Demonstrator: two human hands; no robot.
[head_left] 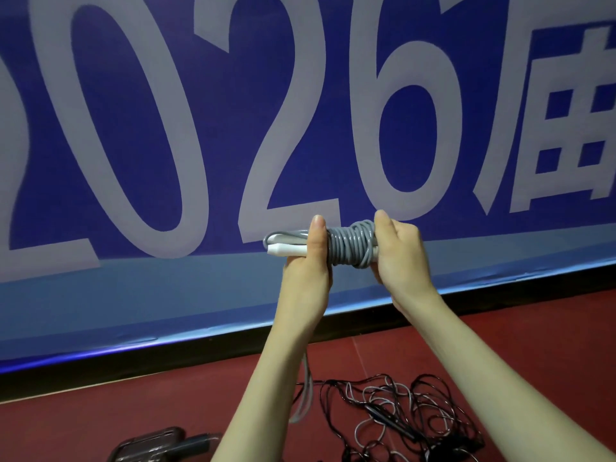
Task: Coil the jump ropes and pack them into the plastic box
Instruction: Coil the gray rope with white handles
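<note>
At the bottom left, on the red floor (500, 345), the corner of a clear plastic box (150, 443) shows, dark and see-through, with a dark handle-like piece lying just beside it. Higher up and toward the middle, the grey jump rope (350, 243) is held in the air in front of the blue banner (206, 135) with its big pale numerals. The rope is a glossy grey cord wound many times crosswise around its white handles (286, 250), forming a tight bundle; the handle tips and a short loop of cord stick out to the left. The left hand (308, 265) grips the bundle at its left end, thumb upright across the front and the other fingers curled behind, mostly hidden. The right hand (398, 258) clasps the right end of the coil, thumb up beside the windings, fingers wrapped behind. A loose tail of grey cord (305, 391) hangs below the left wrist toward the floor. At the lower right, a tangled heap of black and grey ropes (400, 418) lies on the floor, well apart from both hands.
</note>
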